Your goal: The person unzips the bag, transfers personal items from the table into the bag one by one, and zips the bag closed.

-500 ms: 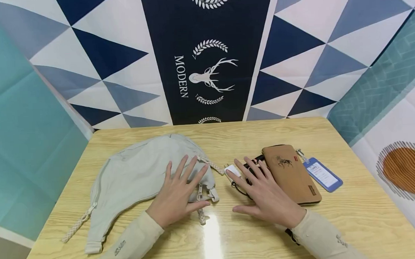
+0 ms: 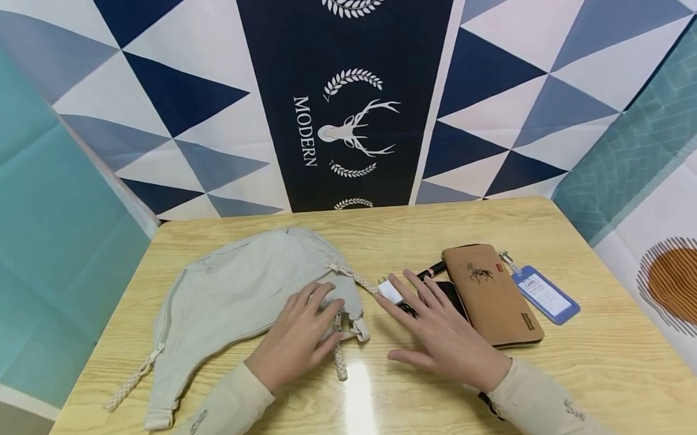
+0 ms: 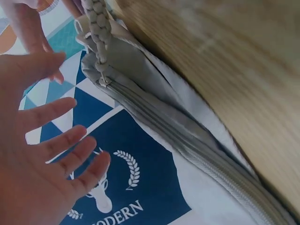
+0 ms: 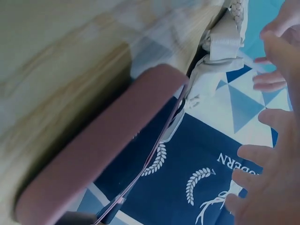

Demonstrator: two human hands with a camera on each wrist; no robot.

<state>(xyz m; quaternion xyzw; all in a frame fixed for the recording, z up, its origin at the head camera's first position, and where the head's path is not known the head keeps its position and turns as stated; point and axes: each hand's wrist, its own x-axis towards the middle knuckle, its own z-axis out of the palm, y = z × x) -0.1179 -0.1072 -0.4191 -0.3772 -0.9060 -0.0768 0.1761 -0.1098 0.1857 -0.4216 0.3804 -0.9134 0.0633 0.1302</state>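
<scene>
A light grey sling bag (image 2: 229,291) lies flat on the left of the table, its zip pulls ending in braided cords. Above the bag's right end hovers my left hand (image 2: 295,336), fingers loosely bent and holding nothing; the left wrist view shows the zip (image 3: 183,145) running beside it. My right hand (image 2: 444,336) hangs with spread fingers over small things, also holding nothing. Near its fingertips are a white charger plug (image 2: 389,292) and a black tube (image 2: 432,270). A black item (image 2: 454,297) is partly hidden beneath that hand. Next to it lies a brown zip pouch (image 2: 492,295) with a horse print.
A blue card holder (image 2: 544,294) with a metal clip lies right of the pouch. In the right wrist view a long dull-red rounded thing (image 4: 103,140) fills the foreground; its kind is unclear. Patterned cloth (image 2: 203,107) stands behind the wooden table (image 2: 384,229).
My left fingers have gone from spread and straight to loosely bent over the bag's end. The right hand has shifted slightly, showing more of the black item. The things on the table lie unmoved.
</scene>
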